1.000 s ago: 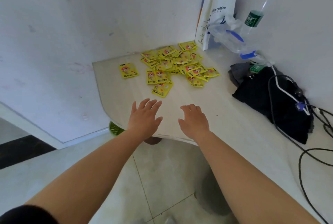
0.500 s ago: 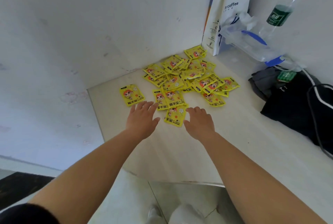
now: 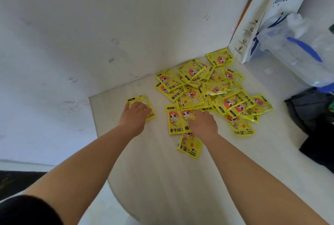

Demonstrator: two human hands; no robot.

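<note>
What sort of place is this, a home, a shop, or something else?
Likely a plain room at home or a small workroom, not a shop: a pale table set in a corner of scuffed white walls, a loose heap of packets, a coffee bag and dark clothes.

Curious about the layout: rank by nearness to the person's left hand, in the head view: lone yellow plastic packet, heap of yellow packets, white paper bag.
1. Lone yellow plastic packet, under the left hand itself.
2. Heap of yellow packets, to its right.
3. White paper bag, far corner, against the wall.
</note>
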